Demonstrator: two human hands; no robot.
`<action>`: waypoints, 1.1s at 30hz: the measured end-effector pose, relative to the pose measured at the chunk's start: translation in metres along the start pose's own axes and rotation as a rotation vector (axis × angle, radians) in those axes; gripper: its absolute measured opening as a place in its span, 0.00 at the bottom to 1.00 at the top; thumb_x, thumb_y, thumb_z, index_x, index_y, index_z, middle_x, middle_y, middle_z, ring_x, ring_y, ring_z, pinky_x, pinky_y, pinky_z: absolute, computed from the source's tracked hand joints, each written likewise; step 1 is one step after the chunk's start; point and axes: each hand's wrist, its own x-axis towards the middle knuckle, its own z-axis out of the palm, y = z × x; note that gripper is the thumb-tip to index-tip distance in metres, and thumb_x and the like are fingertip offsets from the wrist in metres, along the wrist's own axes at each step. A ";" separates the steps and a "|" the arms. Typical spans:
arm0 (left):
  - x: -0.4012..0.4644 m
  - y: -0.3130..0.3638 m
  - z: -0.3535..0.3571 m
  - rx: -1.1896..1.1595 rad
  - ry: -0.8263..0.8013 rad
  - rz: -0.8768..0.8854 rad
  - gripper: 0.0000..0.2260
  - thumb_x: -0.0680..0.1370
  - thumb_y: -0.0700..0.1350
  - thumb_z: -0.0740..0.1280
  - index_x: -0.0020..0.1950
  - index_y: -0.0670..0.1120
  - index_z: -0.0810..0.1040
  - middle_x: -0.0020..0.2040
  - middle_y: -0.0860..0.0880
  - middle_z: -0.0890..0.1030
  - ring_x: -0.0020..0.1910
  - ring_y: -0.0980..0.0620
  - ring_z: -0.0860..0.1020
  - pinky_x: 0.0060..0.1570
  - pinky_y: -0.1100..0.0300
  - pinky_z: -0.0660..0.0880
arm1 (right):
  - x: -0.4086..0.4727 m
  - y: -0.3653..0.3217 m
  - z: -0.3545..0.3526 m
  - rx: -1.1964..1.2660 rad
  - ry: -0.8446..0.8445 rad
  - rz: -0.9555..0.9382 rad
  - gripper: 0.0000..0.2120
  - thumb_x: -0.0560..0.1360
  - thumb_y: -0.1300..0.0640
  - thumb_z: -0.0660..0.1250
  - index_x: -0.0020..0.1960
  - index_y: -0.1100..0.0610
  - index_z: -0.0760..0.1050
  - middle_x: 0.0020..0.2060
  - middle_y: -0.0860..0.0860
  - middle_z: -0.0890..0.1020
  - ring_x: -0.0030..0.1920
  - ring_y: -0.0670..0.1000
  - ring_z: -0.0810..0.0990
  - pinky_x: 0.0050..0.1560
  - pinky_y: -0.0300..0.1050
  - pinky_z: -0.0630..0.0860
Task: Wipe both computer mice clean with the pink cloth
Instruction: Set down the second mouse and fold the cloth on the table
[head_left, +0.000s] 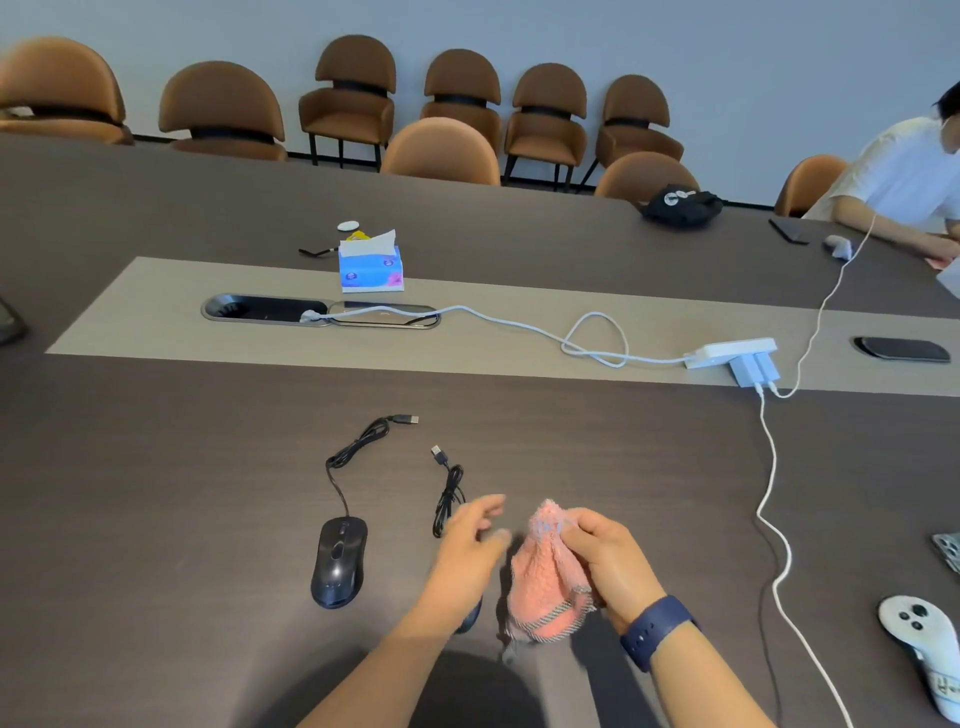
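- The dark table (156, 467) carries everything; the work sits at its near edge, straight below the camera.
- Far beyond the grip, a tissue box (371, 267) stands with one sheet poking out of its slot, and an oval cable well (260, 309) sunk in the table has a white cord coming out of it. No other containers show.
- The pink cloth (545, 582) hangs bunched from the right hand (605, 558), whose fingertips pinch its top fold; the hem dangles just above the table.
- The left hand (467, 551), just beside the cloth, has its fingers spread and holds nothing. It hovers over the second mouse (470, 618), of which only a dark edge shows under the wrist.
- The first mouse (337, 566) lies well to the left of the grip, untouched, its cable (358, 441) trailing away.
- Judgement: wiping has not begun. Gather the cloth into a flat pad, steady the nearer mouse with the free hand, then rub top, sides and button seams.
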 end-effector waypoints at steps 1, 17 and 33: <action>-0.002 0.013 -0.001 -0.101 -0.184 -0.004 0.18 0.72 0.39 0.67 0.62 0.49 0.77 0.60 0.49 0.80 0.59 0.52 0.78 0.63 0.57 0.73 | 0.001 -0.006 -0.001 -0.046 -0.036 -0.002 0.10 0.78 0.70 0.62 0.45 0.64 0.81 0.36 0.57 0.84 0.35 0.52 0.81 0.34 0.38 0.78; -0.022 0.032 0.032 -0.125 -0.077 -0.136 0.05 0.78 0.43 0.65 0.45 0.42 0.76 0.37 0.49 0.79 0.34 0.54 0.75 0.34 0.63 0.73 | 0.003 0.026 -0.037 0.135 0.214 -0.018 0.06 0.76 0.69 0.64 0.49 0.63 0.79 0.40 0.56 0.83 0.40 0.53 0.80 0.44 0.47 0.76; -0.015 -0.044 0.119 -0.084 -0.333 -0.379 0.21 0.76 0.28 0.55 0.61 0.46 0.74 0.60 0.45 0.80 0.56 0.57 0.80 0.47 0.70 0.72 | 0.056 0.107 -0.118 -0.710 0.348 -0.002 0.25 0.75 0.68 0.62 0.70 0.53 0.70 0.67 0.56 0.72 0.64 0.59 0.71 0.66 0.50 0.68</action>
